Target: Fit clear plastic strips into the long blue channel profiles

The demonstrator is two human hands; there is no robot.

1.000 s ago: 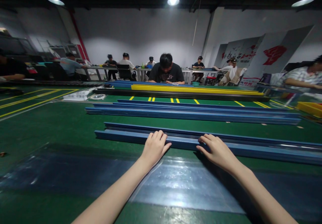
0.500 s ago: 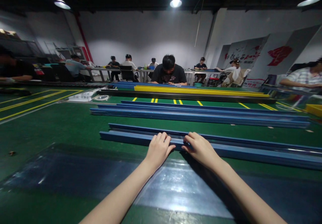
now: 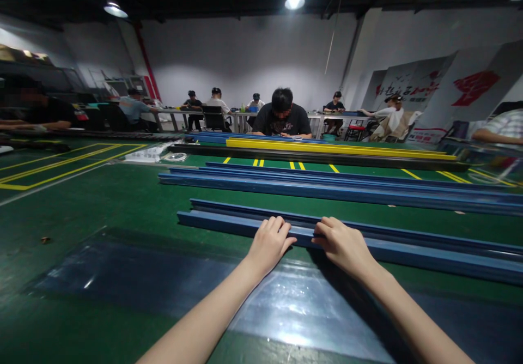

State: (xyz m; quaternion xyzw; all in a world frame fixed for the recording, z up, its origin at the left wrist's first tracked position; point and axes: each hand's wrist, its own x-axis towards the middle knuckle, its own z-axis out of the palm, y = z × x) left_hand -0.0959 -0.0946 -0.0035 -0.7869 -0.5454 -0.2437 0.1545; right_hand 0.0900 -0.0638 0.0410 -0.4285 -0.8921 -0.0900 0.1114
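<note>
A long blue channel, open along its top, lies crosswise in front of me on the green surface. My left hand is closed over its near wall, fingers reaching inside and thumb on the outer face. A short way to the right, my right hand grips the same wall with bent fingers; its fingertips are partly hidden. Between me and the channel, under my forearms, a flat clear plastic sheet is spread out and reflects the light.
Beyond are more blue channels, a black bar and a yellow strip. A white plastic packet lies at the far left. Near the left side is a small brown object. A person sits across the table.
The view has turned slightly left, shifting everything rightward in the picture. Both hands stay on the channel's near wall, with the gap between them a little wider.
</note>
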